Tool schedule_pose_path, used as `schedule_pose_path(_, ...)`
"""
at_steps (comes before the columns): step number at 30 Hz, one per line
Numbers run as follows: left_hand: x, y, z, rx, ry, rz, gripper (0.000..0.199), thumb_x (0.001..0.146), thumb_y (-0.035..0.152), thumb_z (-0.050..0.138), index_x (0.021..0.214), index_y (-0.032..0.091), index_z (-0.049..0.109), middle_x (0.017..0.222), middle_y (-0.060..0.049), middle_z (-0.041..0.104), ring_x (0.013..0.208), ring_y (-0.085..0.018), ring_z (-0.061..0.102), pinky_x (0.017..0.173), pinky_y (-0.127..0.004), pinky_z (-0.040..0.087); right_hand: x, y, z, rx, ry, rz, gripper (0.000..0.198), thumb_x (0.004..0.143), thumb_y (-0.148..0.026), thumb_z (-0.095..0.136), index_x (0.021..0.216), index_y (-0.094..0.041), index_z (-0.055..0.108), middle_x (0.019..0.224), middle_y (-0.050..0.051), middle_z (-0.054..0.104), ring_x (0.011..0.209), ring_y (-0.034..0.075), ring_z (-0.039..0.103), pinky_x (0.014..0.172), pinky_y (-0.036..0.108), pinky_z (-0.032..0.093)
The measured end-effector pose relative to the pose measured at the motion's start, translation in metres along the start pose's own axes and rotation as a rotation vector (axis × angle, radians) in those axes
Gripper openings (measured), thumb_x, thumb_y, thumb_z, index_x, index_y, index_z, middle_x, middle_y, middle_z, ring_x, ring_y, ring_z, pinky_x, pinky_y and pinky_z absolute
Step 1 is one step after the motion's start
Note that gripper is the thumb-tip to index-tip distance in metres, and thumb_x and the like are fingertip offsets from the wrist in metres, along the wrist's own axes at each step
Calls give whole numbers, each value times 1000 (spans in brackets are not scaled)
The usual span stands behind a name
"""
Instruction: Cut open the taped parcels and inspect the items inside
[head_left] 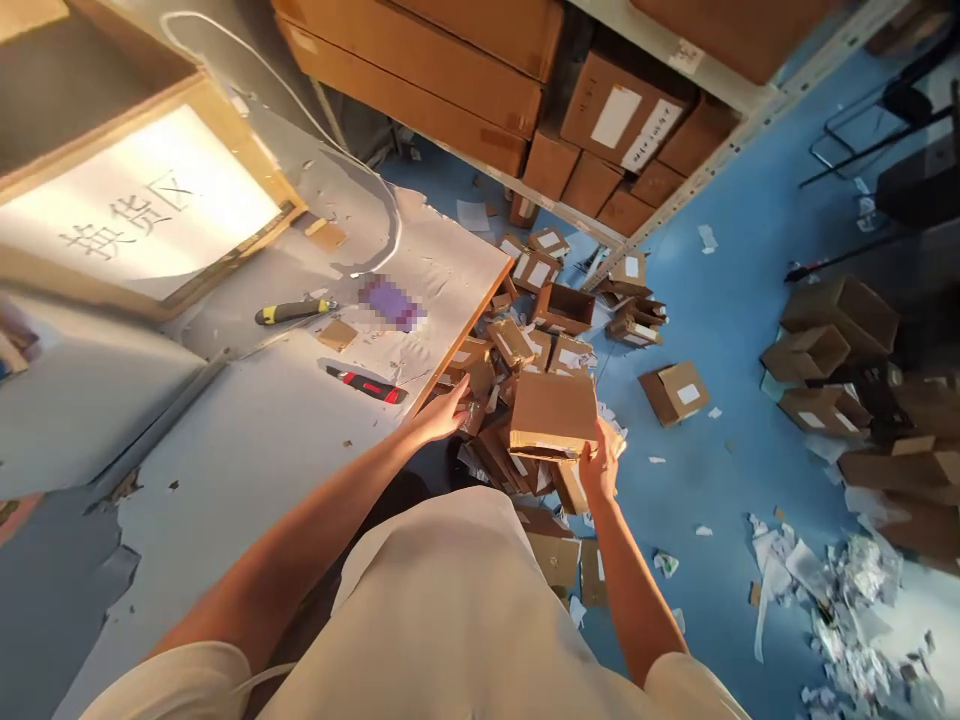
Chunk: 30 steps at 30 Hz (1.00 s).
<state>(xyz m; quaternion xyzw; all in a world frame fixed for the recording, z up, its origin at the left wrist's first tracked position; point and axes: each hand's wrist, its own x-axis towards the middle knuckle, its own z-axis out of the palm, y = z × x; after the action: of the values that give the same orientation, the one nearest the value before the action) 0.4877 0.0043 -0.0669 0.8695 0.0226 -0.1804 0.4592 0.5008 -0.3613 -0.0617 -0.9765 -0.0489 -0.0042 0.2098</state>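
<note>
My right hand (600, 462) grips a brown cardboard box (555, 408) by its near right corner, holding it over a heap of cardboard boxes (536, 285) beside the table. My left hand (445, 412) reaches past the table's edge, fingers apart, with nothing in it and a gap between it and the box. On the table (292, 440), nearest to my left hand, lies a red and black utility knife (367, 385). Farther back are a yellow and black cutter (295, 311), a blurred purple item (391, 303) and a small cardboard scrap (337, 335).
A large open box with a white sign (142, 205) stands at the table's back left. A white cable (394, 215) curves over the tabletop. Behind, a shelf (697, 180) holds cartons. On the blue floor (720, 330) lie a loose box (675, 393), paper scraps (862, 590) and stacked cartons (840, 310).
</note>
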Motion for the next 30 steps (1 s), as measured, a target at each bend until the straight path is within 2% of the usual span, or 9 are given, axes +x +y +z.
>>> schedule_pose_path(4, -56, -34, -36, -152, 217, -172, 62, 81, 46, 51, 137, 20, 44, 127, -12, 63, 106, -26, 66, 92, -38, 51, 56, -89, 43, 74, -246, -398, 47, 91, -20, 33, 137, -18, 43, 131, 15, 58, 121, 25, 54, 105, 43, 42)
schedule_pose_path(7, -113, -63, -51, -238, 428, -327, 63, 79, 57, 50, 131, 22, 49, 122, -11, 66, 106, -26, 66, 95, -42, 50, 101, -173, 80, 80, -326, -583, 44, 90, -21, 41, 132, -15, 49, 127, 14, 61, 119, 24, 55, 104, 39, 42)
schedule_pose_path(10, -176, -91, -42, -346, 676, -534, 69, 75, 65, 50, 125, 17, 52, 116, -13, 68, 100, -27, 68, 88, -44, 54, 139, -251, 120, 65, -381, -700, 43, 89, -26, 50, 130, -14, 53, 137, 15, 53, 129, 25, 45, 110, 42, 35)
schedule_pose_path(12, -215, -106, -24, -400, 828, -696, 67, 73, 66, 53, 120, 18, 55, 117, -13, 67, 99, -27, 68, 90, -45, 53, 161, -294, 147, 14, -425, -740, 46, 89, -33, 53, 132, -16, 52, 145, 16, 44, 136, 28, 35, 113, 48, 28)
schedule_pose_path(14, -245, -114, -2, -460, 902, -827, 66, 71, 65, 55, 118, 19, 56, 117, -13, 67, 101, -28, 67, 93, -47, 52, 179, -325, 172, -54, -459, -735, 49, 88, -36, 56, 134, -18, 51, 149, 16, 38, 139, 30, 29, 113, 52, 23)
schedule_pose_path(17, -272, -112, 23, -518, 933, -975, 60, 69, 63, 56, 114, 22, 57, 115, -11, 69, 104, -29, 66, 94, -47, 52, 194, -351, 202, -122, -492, -723, 51, 89, -38, 56, 135, -20, 49, 151, 16, 32, 142, 31, 22, 113, 55, 19)
schedule_pose_path(21, -281, -96, 32, -524, 916, -1101, 50, 71, 58, 56, 111, 28, 58, 113, -6, 70, 108, -30, 64, 95, -48, 52, 198, -362, 226, -163, -529, -741, 58, 87, -41, 56, 139, -18, 43, 153, 18, 26, 143, 33, 17, 112, 59, 15)
schedule_pose_path(24, -284, -84, 29, -555, 915, -1145, 48, 72, 57, 54, 110, 28, 58, 114, -7, 69, 110, -31, 63, 95, -48, 52, 197, -363, 232, -169, -536, -742, 62, 85, -42, 57, 139, -18, 41, 154, 20, 23, 142, 34, 16, 111, 61, 15)
schedule_pose_path(30, -318, -62, 31, -539, 987, -1282, 44, 73, 56, 54, 108, 30, 59, 111, -5, 70, 110, -31, 64, 96, -48, 52, 189, -375, 222, -136, -391, -797, 53, 87, -38, 52, 135, -17, 43, 151, 20, 28, 140, 33, 23, 111, 58, 19)
